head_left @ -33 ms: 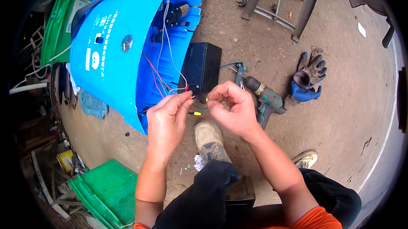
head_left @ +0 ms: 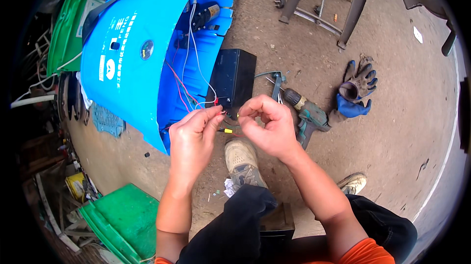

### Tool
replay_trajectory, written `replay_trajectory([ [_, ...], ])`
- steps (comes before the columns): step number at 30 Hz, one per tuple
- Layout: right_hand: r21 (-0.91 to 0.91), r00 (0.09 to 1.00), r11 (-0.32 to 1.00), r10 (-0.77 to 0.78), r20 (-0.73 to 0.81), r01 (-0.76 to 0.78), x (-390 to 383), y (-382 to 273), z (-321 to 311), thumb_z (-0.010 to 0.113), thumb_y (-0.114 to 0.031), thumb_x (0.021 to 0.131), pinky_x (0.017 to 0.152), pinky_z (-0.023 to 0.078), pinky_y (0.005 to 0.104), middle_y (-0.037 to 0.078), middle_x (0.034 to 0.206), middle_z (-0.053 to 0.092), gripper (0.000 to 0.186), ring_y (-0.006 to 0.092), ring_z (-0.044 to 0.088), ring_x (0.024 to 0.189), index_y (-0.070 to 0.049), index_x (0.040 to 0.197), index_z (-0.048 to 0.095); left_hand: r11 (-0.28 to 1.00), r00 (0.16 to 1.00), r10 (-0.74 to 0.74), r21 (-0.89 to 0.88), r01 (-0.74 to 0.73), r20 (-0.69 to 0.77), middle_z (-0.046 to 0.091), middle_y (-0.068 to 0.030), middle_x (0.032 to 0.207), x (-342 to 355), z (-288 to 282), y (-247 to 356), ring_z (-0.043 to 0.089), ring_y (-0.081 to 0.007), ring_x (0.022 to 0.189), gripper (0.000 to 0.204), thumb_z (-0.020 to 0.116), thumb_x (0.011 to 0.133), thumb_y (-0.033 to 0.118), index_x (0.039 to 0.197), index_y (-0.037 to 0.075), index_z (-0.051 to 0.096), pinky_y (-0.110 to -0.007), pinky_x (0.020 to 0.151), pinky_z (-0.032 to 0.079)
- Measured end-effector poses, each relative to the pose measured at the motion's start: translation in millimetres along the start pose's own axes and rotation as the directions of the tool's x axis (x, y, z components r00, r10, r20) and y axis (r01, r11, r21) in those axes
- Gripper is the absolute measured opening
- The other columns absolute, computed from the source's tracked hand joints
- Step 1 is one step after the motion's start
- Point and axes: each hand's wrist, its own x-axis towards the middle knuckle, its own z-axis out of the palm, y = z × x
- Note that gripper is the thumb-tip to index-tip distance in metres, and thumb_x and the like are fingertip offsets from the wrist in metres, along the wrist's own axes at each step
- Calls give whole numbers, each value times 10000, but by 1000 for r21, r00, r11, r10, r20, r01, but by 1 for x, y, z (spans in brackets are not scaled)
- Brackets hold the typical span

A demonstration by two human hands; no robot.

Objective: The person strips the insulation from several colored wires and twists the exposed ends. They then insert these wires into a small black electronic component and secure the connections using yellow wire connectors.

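My left hand pinches a thin wire end with thumb and forefinger. My right hand is closed in a pinch on a small yellow piece, mostly hidden by its fingertips, just right of the left fingertips. A loose yellow connector hangs just below them. Red, pink and white wires run out of the open blue plastic housing, which has a motor-like black part inside. Right behind my hands stands a black box, probably a battery, beside the housing.
A cordless drill, metal clamp-like tool and work gloves lie on the floor at right. A stool and a plug are at top. Green plastic pieces and clutter line the left. My boots are below.
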Motion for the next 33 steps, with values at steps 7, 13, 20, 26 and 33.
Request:
replay_trajectory([
  [7,-460,818,683,-533,216,567,16,3,4,781,38,739,654,527,333,123,910,654,238,269,644,745,-3,958,696,992,991,-95,-79,103,92,740,-147,845,3,-8,-3,709,-183,675,133,744,871,31,992,-23,748,-290,620,542],
  [13,-549,777,560,-534,332,620,19,7,-1,829,-33,698,618,514,343,115,903,635,302,266,630,744,-11,966,689,988,984,-99,-103,115,149,733,-151,836,6,-13,-4,701,-164,668,127,728,877,11,992,-41,742,-287,615,541],
  [20,-534,786,579,-492,374,616,28,-1,0,765,-48,747,665,506,373,109,907,591,224,287,600,782,-17,938,652,980,971,-99,-149,134,218,725,-75,851,7,-16,-10,669,-91,716,117,697,905,-27,1012,-50,740,-233,645,553],
  [26,-491,863,719,-325,387,492,29,-2,0,674,-80,871,714,497,420,127,885,556,135,336,582,825,-20,941,575,979,978,-64,-176,100,199,729,-121,870,7,-17,-12,694,-140,710,136,704,892,-16,1024,-43,726,-269,643,552],
  [33,-284,967,949,190,167,-138,16,-7,11,656,-139,947,584,463,347,84,787,577,150,193,559,653,-6,929,590,985,985,172,12,-171,-18,719,-109,874,0,-5,-11,687,-158,751,122,723,874,-33,995,-32,728,-262,676,541],
])
